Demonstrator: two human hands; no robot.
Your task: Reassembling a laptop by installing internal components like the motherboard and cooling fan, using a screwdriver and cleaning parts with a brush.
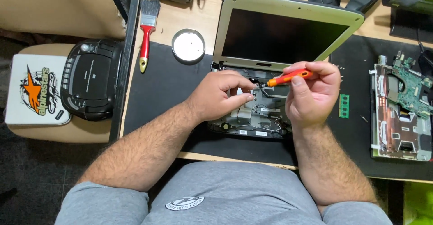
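A small laptop [288, 8] with a pale green lid stands open on a black mat, its base [257, 117] stripped so wires and metal parts show. My right hand [313, 94] grips an orange-handled screwdriver [291, 76], which lies almost level with its tip pointing left. My left hand [221, 96] rests over the open base, thumb and forefinger pinched at the screwdriver's tip. What sits between those fingers is too small to make out.
A round metal tin [188, 45] and a red-handled paintbrush [146, 31] lie at the mat's back left. A green memory stick [344, 105] and a removed circuit board on a frame [399, 107] lie to the right. A black portable stereo [92, 78] sits left of the desk.
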